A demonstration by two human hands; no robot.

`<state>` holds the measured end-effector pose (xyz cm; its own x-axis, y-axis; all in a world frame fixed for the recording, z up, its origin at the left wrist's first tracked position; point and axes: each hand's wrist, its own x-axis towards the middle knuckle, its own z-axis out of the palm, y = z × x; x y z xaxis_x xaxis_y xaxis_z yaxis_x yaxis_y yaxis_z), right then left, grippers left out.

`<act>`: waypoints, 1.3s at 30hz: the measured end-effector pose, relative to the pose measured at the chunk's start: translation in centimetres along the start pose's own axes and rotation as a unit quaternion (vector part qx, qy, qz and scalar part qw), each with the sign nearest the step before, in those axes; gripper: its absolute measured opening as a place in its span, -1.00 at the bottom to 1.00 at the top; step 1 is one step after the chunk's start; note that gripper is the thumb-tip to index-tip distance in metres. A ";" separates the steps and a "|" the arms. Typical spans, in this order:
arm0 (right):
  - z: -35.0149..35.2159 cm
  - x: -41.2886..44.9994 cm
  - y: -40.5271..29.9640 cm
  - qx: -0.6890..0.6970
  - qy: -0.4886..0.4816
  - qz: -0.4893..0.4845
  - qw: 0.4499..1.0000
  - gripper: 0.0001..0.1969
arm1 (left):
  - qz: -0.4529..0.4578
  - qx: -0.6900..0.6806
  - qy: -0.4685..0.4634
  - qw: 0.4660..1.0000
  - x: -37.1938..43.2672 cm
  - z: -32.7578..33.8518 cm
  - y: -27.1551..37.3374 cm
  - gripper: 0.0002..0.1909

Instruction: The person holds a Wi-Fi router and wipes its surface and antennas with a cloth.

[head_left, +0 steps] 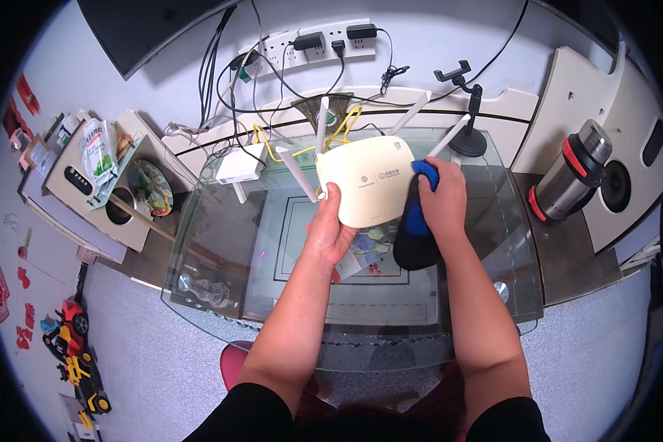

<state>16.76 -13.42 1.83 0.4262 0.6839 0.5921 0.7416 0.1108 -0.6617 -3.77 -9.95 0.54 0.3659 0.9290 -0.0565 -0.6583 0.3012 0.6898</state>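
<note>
My left hand (331, 232) grips a white Wi-Fi router (359, 182) by its lower left corner, thumb on top. The router is raised above a glass-topped table (480, 259), its printed top facing me. Several white antennas (297, 175) stick out from its sides and back. In my right hand (446, 193) is a soft black-and-blue pad (417, 243), shaped like an insole. Its upper end is pinched by the router's right edge, though whether it touches the casing is unclear. Yellow cables (351, 124) run behind the router.
A small white box (242, 164) with cables sits left on the glass. A black phone stand (468, 141) is at the back right. Beyond it stands a steel thermos (572, 171). Black cords hang from a wall power strip (287, 58). Toy vehicles (74, 353) lie at left.
</note>
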 end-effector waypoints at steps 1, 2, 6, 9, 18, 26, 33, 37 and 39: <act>0.1 0.0 0.4 -0.012 0.014 0.005 1.000 -0.66 | 0.000 0.006 -0.001 1.000 0.0 0.1 -0.1 -0.32; 0.4 -0.4 0.6 0.002 -0.007 -0.029 1.000 -0.66 | -0.001 0.006 -0.002 1.000 0.0 0.2 -0.2 -0.32; 1.3 -2.7 -2.6 0.100 -0.106 -0.176 0.974 -0.62 | 0.008 -0.004 -0.011 1.000 0.5 -0.7 -0.4 -0.33; 1.4 -3.6 -4.1 0.160 -0.201 -0.219 0.941 -0.61 | -0.008 -0.020 0.001 1.000 0.5 -1.3 -0.1 -0.34; 1.4 -1.2 0.0 0.031 -0.014 -0.019 0.999 -0.64 | 0.008 -0.007 -0.008 1.000 -0.1 0.2 -0.2 -0.33; 1.6 -3.9 -4.1 0.169 -0.190 -0.235 0.938 -0.59 | 0.016 -0.012 0.014 1.000 0.5 -0.8 -0.5 -0.31; 0.9 -1.7 -3.0 0.276 -0.154 0.044 0.948 -0.66 | 0.010 -0.029 -0.011 0.999 0.5 -0.9 -0.3 -0.30; 1.1 -0.5 -0.5 0.173 -0.085 0.055 0.980 -0.70 | 0.011 -0.024 -0.014 1.000 0.0 0.1 -0.2 -0.31; 0.9 -1.1 -0.5 -0.078 -0.056 0.004 0.995 -0.66 | 0.016 -0.025 -0.007 1.000 0.0 0.2 -0.2 -0.32</act>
<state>15.48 -13.59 1.14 0.3781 0.7610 0.5271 0.8137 -0.0016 -0.5813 -3.54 -10.06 0.57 0.3526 0.9354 -0.0248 -0.7013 0.2817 0.6549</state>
